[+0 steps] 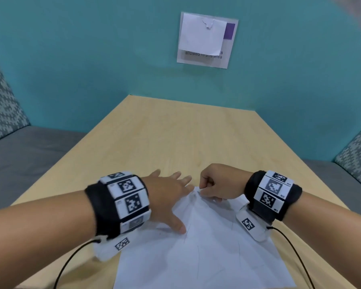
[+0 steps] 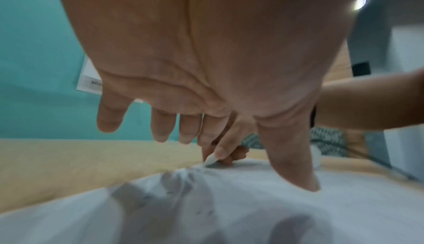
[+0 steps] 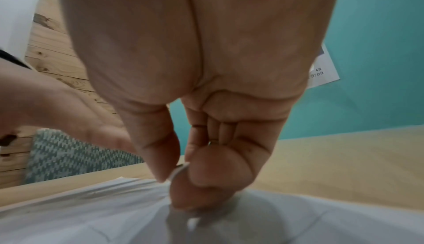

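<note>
A creased white sheet of paper lies on the light wooden table near its front edge. My left hand is spread open over the sheet's left part, and its thumb tip touches the paper. My right hand has its fingers curled and pinches the sheet's far tip between thumb and forefinger. In the right wrist view that small lifted corner shows between the thumb and the fingertip. In the left wrist view the right hand is seen holding the same corner.
A teal wall rises right behind the table and bears a white notice. Grey bench seats with patterned cushions flank the table on both sides. Black cables trail from both wrist units.
</note>
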Action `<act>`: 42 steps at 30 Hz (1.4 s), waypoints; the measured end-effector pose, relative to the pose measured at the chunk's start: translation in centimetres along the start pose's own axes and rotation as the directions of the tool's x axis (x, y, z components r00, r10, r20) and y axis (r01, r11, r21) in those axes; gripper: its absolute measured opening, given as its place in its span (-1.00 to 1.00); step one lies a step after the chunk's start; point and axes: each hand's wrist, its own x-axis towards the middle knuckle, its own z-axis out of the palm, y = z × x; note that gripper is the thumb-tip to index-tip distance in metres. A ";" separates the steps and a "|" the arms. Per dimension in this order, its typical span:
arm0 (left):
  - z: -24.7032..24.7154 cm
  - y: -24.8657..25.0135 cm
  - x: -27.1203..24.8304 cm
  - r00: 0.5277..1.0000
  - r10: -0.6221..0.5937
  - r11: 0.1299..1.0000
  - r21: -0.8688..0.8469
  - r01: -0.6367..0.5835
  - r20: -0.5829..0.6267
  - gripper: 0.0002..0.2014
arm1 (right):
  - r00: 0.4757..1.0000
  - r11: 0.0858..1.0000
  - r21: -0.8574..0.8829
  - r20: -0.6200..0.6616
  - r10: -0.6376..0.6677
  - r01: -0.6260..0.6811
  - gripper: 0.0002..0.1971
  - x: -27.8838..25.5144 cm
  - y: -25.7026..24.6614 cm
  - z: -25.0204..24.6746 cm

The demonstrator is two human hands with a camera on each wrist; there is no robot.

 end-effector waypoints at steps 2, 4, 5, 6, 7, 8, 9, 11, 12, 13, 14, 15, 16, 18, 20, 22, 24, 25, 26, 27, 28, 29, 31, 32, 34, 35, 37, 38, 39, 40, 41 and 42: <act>0.5 -0.7 1.3 1.000 0.000 1.000 0.020 0.000 0.012 0.09 | 1.000 0.999 -0.040 0.018 -0.011 0.011 -0.79 0.3 -0.2 0.1; 1.3 -1.5 1.9 1.000 0.019 1.000 -0.004 -0.018 0.023 0.08 | 0.999 0.998 -0.069 0.032 -0.009 0.011 -0.78 0.4 -0.4 0.1; 1.7 -2.0 2.3 0.999 0.030 0.999 -0.011 -0.030 0.018 0.08 | 1.000 0.996 -0.085 0.027 -0.011 0.013 -0.79 0.4 -0.4 0.1; 2.0 -2.4 2.6 0.999 0.041 0.999 -0.009 -0.040 0.013 0.09 | 1.000 0.995 -0.093 0.019 -0.020 0.022 -0.79 0.4 -0.4 0.0; 2.3 -2.7 2.9 0.999 0.048 0.999 -0.011 -0.048 0.012 0.10 | 0.999 0.995 -0.088 0.022 -0.038 0.040 -0.81 0.2 -0.6 0.2; 2.5 -2.9 3.1 0.998 0.055 0.998 -0.025 -0.055 0.011 0.11 | 0.997 0.994 -0.079 0.040 -0.073 0.076 -0.84 -0.1 -1.1 0.7; 2.7 -3.0 3.3 0.998 0.060 0.997 -0.047 -0.060 0.003 0.10 | 0.990 0.989 -0.078 0.068 -0.123 0.128 -0.86 -0.5 -1.8 1.2; 3.1 -3.2 3.6 0.998 0.065 0.995 -0.077 -0.066 -0.022 0.07 | 0.966 0.966 -0.098 0.125 -0.226 0.238 -0.88 -1.2 -3.1 2.3; 3.1 -3.2 3.6 0.998 0.062 0.995 -0.079 -0.064 -0.028 0.07 | 0.963 0.960 -0.124 0.130 -0.235 0.251 -0.88 -1.1 -3.3 2.2; 3.1 -3.3 3.5 0.998 0.057 0.996 -0.074 -0.059 -0.029 0.07 | 0.970 0.960 -0.161 0.112 -0.214 0.231 -0.87 -0.6 -3.1 1.7; 3.2 -3.3 3.4 0.998 0.050 0.997 -0.062 -0.052 -0.023 0.08 | 0.981 0.963 -0.191 0.076 -0.181 0.192 -0.87 0.0 -2.7 1.0; 3.2 -3.3 3.4 0.999 0.045 0.998 -0.051 -0.045 -0.013 0.09 | 0.988 0.967 -0.202 0.042 -0.150 0.156 -0.86 0.3 -2.4 0.5; 3.3 -3.2 3.4 0.999 0.039 0.998 -0.044 -0.040 -0.006 0.09 | 0.990 0.969 -0.202 0.024 -0.142 0.144 -0.86 0.4 -2.2 0.4; 3.4 -3.1 3.5 1.000 0.024 0.999 -0.040 -0.024 -0.004 0.06 | 0.980 0.962 -0.188 0.056 -0.191 0.198 -0.86 0.0 -2.9 1.2; 3.5 -3.1 3.6 1.000 0.016 0.999 -0.047 -0.016 -0.004 0.03 | 0.961 0.952 -0.154 0.124 -0.245 0.263 -0.86 -1.0 -4.0 2.4; 3.6 -3.1 3.6 1.000 0.011 0.999 -0.048 -0.012 -0.004 0.04 | 0.967 0.954 -0.170 0.097 -0.234 0.248 -0.85 -0.6 -3.6 2.0; 3.6 -3.1 3.6 1.000 0.000 0.999 -0.049 0.000 0.004 0.06 | 0.983 0.969 -0.169 0.032 -0.178 0.181 -0.87 0.0 -2.8 1.0; 3.5 -3.0 3.6 1.000 -0.006 0.999 -0.050 0.006 0.007 0.06 | 0.984 0.970 -0.161 0.027 -0.179 0.181 -0.88 0.0 -2.8 1.1; 3.4 -2.9 3.5 1.000 -0.008 0.999 -0.052 0.009 0.009 0.03 | 0.977 0.965 -0.151 0.043 -0.210 0.214 -0.89 -0.1 -3.1 1.6; 3.3 -2.8 3.5 1.000 -0.006 0.998 -0.059 0.007 0.016 -0.01 | 0.963 0.954 -0.138 0.078 -0.257 0.265 -0.90 -0.5 -3.6 2.3; 3.2 -2.7 3.4 1.000 -0.001 0.998 -0.066 0.003 0.022 -0.05 | 0.949 0.945 -0.115 0.117 -0.293 0.306 -0.91 -1.0 -4.1 2.9; 3.1 -2.7 3.4 1.000 -0.002 0.997 -0.073 0.004 0.026 -0.08 | 0.942 0.940 -0.110 0.133 -0.307 0.322 -0.91 -1.1 -4.3 3.0; 3.0 -2.7 3.4 0.999 -0.012 0.997 -0.070 0.014 0.032 -0.04 | 0.962 0.951 -0.151 0.085 -0.260 0.270 -0.90 -0.4 -3.6 2.1; 3.0 -2.7 3.4 0.999 -0.018 0.998 -0.059 0.020 0.034 0.00 | 0.970 0.957 -0.160 0.056 -0.235 0.241 -0.89 -0.2 -3.1 1.6; 3.1 -2.5 3.2 0.999 -0.022 0.998 -0.053 0.023 0.031 0.01 | 0.970 0.957 -0.157 0.049 -0.238 0.243 -0.89 -0.3 -2.9 1.8; 3.0 -2.5 3.2 1.000 -0.018 0.998 -0.060 0.019 0.025 0.00 | 0.961 0.950 -0.149 0.068 -0.267 0.274 -0.91 -0.6 -3.2 2.2; 3.0 -2.6 3.1 1.000 -0.012 0.997 -0.078 0.013 0.018 0.01 | 0.949 0.943 -0.130 0.115 -0.293 0.307 -0.94 -1.2 -3.7 2.8; 3.0 -2.6 3.0 1.000 -0.016 0.998 -0.068 0.017 0.021 0.04 | 0.957 0.946 -0.153 0.105 -0.271 0.284 -0.93 -1.0 -3.4 2.4; 3.1 -2.6 3.1 0.999 -0.023 0.999 -0.047 0.024 0.025 0.08 | 0.973 0.956 -0.183 0.062 -0.222 0.230 -0.90 -0.5 -2.7 1.7; 3.1 -2.7 3.2 0.999 -0.033 0.999 -0.026 0.034 0.029 0.11 | 0.987 0.968 -0.191 0.012 -0.162 0.161 -0.88 -0.1 -1.9 0.9; 3.3 -2.6 3.3 0.999 -0.041 0.999 -0.014 0.042 0.032 0.13 | 0.993 0.976 -0.185 -0.024 -0.118 0.111 -0.87 0.2 -1.3 0.4; 3.3 -2.6 3.3 0.999 -0.045 0.999 -0.009 0.045 0.031 0.14 | 0.993 0.978 -0.185 -0.043 -0.111 0.102 -0.87 0.2 -0.9 0.4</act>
